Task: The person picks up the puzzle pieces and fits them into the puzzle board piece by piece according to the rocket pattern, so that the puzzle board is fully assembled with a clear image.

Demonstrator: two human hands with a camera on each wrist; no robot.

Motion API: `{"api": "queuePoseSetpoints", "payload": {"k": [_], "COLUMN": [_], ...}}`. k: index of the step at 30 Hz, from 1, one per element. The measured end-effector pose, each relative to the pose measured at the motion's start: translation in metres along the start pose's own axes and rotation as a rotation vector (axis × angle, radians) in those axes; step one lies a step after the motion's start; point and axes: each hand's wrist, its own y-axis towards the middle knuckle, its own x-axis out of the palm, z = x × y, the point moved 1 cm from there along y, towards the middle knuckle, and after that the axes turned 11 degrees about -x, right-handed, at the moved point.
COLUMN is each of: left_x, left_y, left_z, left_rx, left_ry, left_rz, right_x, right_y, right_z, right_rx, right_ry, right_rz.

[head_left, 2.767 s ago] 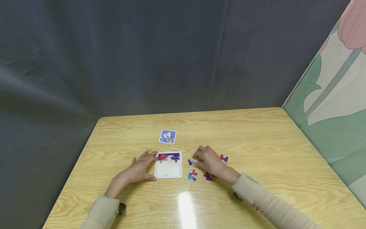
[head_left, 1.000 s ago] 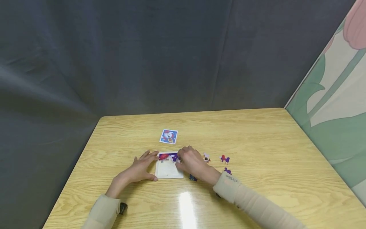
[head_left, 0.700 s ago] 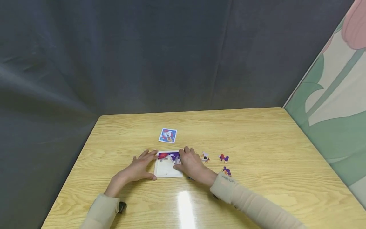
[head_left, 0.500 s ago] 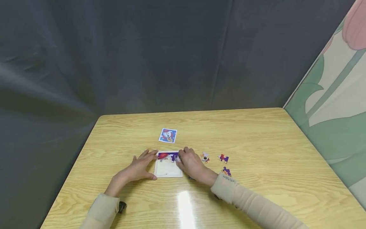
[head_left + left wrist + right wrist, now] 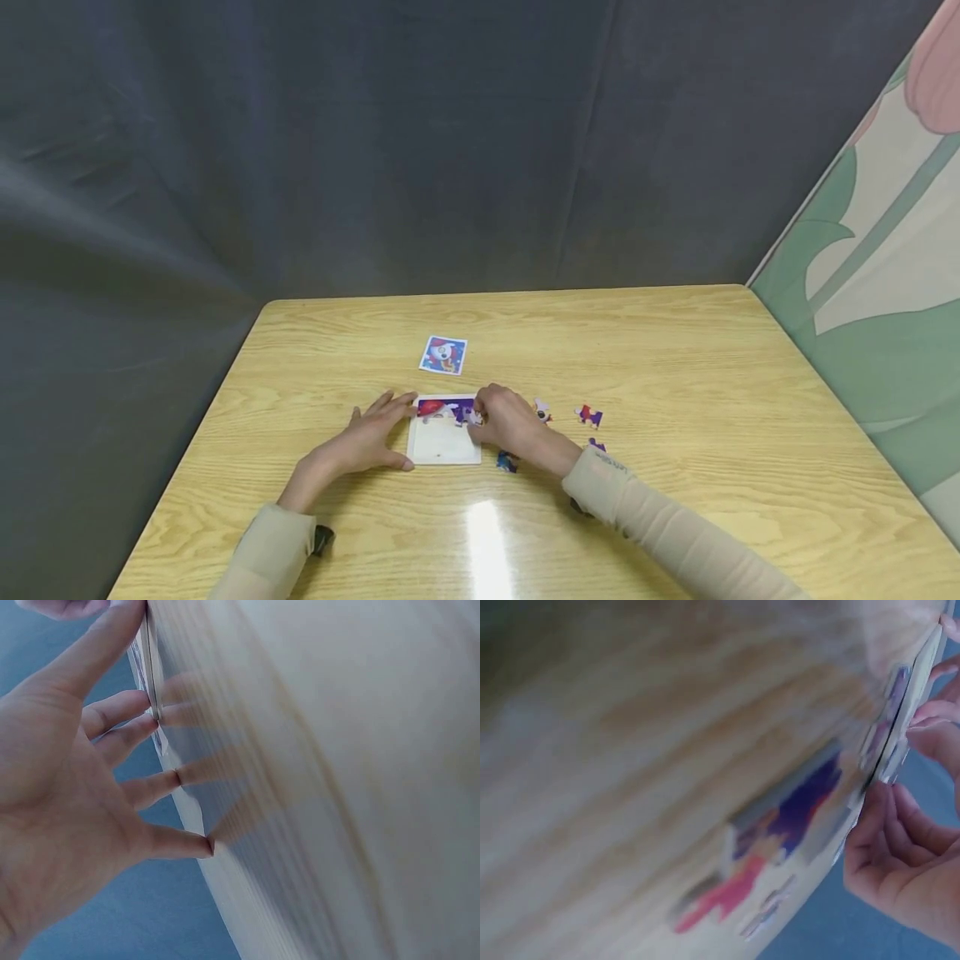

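A square white puzzle tray [image 5: 444,446] lies in front of me in the head view. Joined jigsaw pieces [image 5: 433,407], red, white and purple, fill its top row. My left hand [image 5: 360,443] has its fingers spread along the tray's left side, with a fingertip and the thumb touching the edge. At the tray's upper right, my right hand [image 5: 513,425] pinches a purple-and-white puzzle piece [image 5: 472,417] just below the row. Its fingers partly cover that piece. In the right wrist view the thumb and curled fingers [image 5: 870,825] meet at the tray's edge.
Loose puzzle pieces lie right of the tray: a blue one [image 5: 507,461], a white one [image 5: 542,410], a red one [image 5: 589,416] and a purple one [image 5: 597,445], partly behind the sleeve. A square picture card [image 5: 444,356] lies beyond the tray on the wooden table [image 5: 637,358].
My right hand has carried a purple-and-white piece from the loose ones left to the tray's right side. Lately it has shifted slightly, showing more of the piece. The left hand stays put.
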Motion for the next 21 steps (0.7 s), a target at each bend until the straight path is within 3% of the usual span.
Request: {"api": "queuePoseSetpoints", "payload": {"k": [9,21], "left_x": [-0.003,-0.002], "left_y": [0.001,-0.002], "left_z": [0.002,0.002], "left_rx": [0.015,0.021], "left_ry": [0.002,-0.022], "left_rz": [0.009,0.004], "right_x": [0.002,0.020], "right_y": [0.013,0.034], "right_z": [-0.015,-0.027], "right_rx": [-0.134,-0.155], "right_ry": [0.071,0.011], "right_rz": [-0.003,-0.100]}}
